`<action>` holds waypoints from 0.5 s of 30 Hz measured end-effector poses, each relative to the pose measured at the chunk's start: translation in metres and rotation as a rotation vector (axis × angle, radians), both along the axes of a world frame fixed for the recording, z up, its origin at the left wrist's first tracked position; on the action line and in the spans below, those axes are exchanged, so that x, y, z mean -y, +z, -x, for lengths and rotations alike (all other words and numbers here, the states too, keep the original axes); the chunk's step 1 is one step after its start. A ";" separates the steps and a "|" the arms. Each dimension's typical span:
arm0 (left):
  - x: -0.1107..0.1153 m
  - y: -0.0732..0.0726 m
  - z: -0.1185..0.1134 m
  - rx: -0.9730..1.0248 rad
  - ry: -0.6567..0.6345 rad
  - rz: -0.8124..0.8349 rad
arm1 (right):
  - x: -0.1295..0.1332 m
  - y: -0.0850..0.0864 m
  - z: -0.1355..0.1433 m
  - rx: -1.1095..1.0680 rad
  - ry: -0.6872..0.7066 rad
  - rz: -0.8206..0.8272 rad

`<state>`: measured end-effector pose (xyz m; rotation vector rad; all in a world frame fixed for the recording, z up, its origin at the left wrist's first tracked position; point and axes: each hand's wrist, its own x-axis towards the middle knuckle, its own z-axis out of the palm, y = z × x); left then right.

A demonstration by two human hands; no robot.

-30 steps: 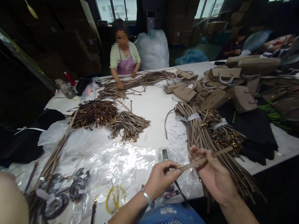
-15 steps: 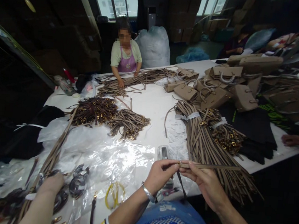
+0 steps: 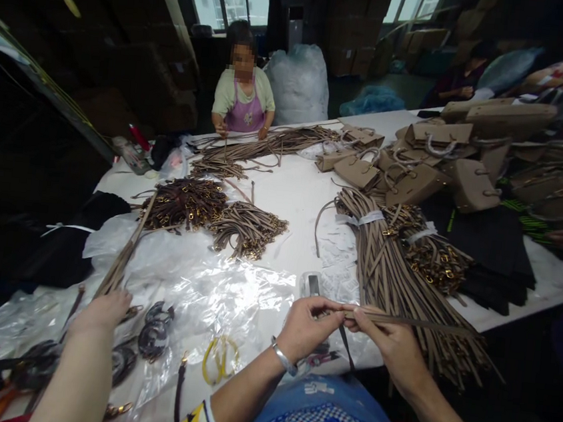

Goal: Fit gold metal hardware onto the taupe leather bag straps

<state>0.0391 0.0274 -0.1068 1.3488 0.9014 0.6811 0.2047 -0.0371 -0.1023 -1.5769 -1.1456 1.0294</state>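
Observation:
A taupe strap (image 3: 430,325) runs sideways in front of my body, pinched between both hands. My left hand (image 3: 310,325), with a silver bangle at the wrist, grips its left end between thumb and fingers. Close beside it, my right hand (image 3: 389,340) holds the strap, whose free length stretches to the right. A darker strip (image 3: 346,349) hangs down below the hands. Behind my right hand lies a big bundle of taupe straps (image 3: 387,256) tied with white wrap.
Another person's arm (image 3: 91,345) reaches in at left over straps and clear plastic (image 3: 232,300). Yellow-handled scissors (image 3: 219,360) lie nearby. Across the white table (image 3: 303,193) sits a person in an apron (image 3: 245,103). Taupe bags (image 3: 415,181) are piled at back right.
Both my hands stay on the strap, nearly unmoved. The neighbour's hand at left has shifted up along the straps, and the person across has drawn one hand back and raised it. The view has shifted slightly.

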 end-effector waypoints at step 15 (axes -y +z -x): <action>0.000 -0.005 0.004 0.037 -0.035 0.076 | 0.007 -0.002 -0.001 0.493 0.301 -0.207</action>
